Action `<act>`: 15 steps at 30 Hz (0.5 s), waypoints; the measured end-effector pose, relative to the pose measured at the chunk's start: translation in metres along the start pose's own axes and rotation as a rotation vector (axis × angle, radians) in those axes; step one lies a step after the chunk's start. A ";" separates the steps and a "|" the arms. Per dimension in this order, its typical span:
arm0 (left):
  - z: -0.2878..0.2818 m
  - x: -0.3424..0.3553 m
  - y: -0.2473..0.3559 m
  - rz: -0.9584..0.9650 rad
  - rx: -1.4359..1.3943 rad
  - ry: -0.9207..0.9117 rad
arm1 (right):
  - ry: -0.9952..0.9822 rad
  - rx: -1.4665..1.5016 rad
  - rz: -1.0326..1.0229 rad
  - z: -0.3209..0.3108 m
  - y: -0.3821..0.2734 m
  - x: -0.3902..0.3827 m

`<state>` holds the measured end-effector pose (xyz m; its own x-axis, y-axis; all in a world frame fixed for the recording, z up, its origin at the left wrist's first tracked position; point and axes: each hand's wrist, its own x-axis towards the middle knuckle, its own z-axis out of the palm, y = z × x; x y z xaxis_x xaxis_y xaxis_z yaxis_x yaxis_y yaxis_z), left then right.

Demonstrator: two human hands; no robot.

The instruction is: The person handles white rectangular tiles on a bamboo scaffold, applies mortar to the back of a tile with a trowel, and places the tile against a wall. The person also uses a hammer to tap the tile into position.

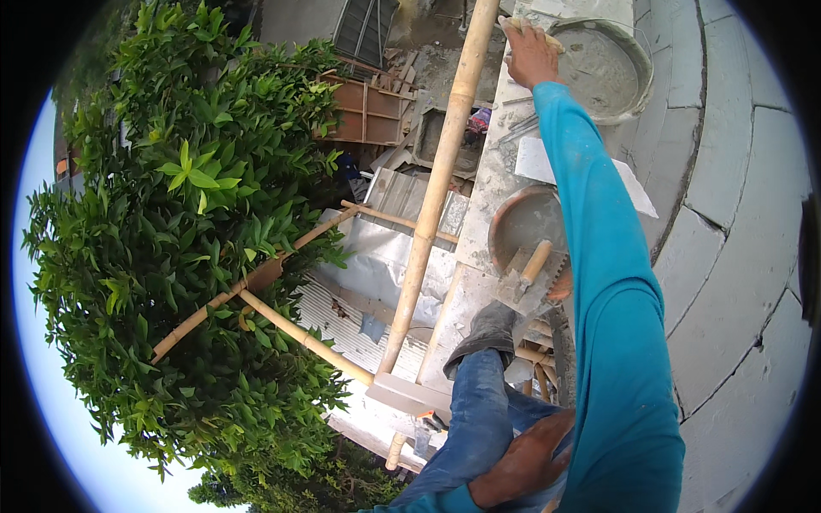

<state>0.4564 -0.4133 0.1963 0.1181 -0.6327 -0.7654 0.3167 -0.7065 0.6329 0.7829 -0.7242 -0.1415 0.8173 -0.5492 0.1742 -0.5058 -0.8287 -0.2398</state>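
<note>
Outdoor work spot, raised by the look of it, with a grey block wall [735, 231] right of the reddish bowl [499, 222]; using the bowl as reference. Nearest: left grip [530, 462] is on the lap, below the bowl; fingers partly hidden, can't tell if it holds anything. Boot [485, 333] just below the bowl. Notched trowel [536, 262] lies at the bowl's lower side, wooden handle up, in neither hand; grey wet stuff inside the bowl. White slab [532, 158] just beyond the bowl, partly behind the sleeve. Farther past the bowl, a tub [646, 73] of grey mix; right grip [532, 58] is closed on a tan piece [552, 41] at the tub's rim, sponge or pad, can't tell. Status, my read: blocks in place, mix made up; some joints show as dark open lines and faces look bare, so unfinished. Left of the bowl: bamboo pole [428, 201], then tree [188, 197]. No brands, labels or writing readable anywhere.
</note>
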 end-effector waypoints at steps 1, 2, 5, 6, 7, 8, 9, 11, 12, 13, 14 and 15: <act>0.004 0.000 -0.003 0.024 -0.023 0.037 | -0.071 -0.080 -0.040 -0.007 -0.004 0.004; 0.007 0.000 -0.006 0.050 -0.045 0.072 | -0.080 -0.139 -0.074 -0.013 -0.009 0.004; -0.002 0.000 0.010 -0.010 -0.034 0.046 | -0.184 -0.227 -0.196 -0.025 0.005 0.015; 0.000 0.000 0.009 -0.001 -0.011 0.062 | -0.101 -0.168 -0.228 -0.030 0.010 0.013; 0.002 0.001 0.005 0.009 0.012 0.077 | -0.141 -0.155 -0.203 -0.036 0.016 0.014; 0.003 0.002 0.000 0.020 0.037 0.091 | -0.181 -0.143 -0.176 -0.043 0.023 0.016; 0.005 0.002 -0.003 0.037 0.051 0.113 | -0.221 -0.129 -0.156 -0.055 0.027 0.019; 0.008 0.004 -0.008 0.078 0.069 0.163 | -0.200 -0.124 -0.138 -0.089 0.041 0.026; 0.010 0.003 -0.010 0.081 0.101 0.172 | -0.193 -0.128 -0.126 -0.110 0.053 0.027; 0.011 0.004 -0.010 0.083 0.133 0.182 | -0.158 -0.060 -0.098 -0.131 0.074 0.026; 0.012 0.006 -0.008 0.081 0.162 0.188 | -0.130 0.007 -0.068 -0.150 0.100 0.025; 0.013 0.007 -0.008 0.075 0.137 0.184 | -0.080 0.066 -0.090 -0.174 0.116 0.024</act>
<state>0.4422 -0.4160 0.1874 0.3103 -0.6255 -0.7158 0.1714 -0.7039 0.6894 0.6957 -0.8517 0.0008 0.8793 -0.4607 0.1213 -0.4125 -0.8636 -0.2898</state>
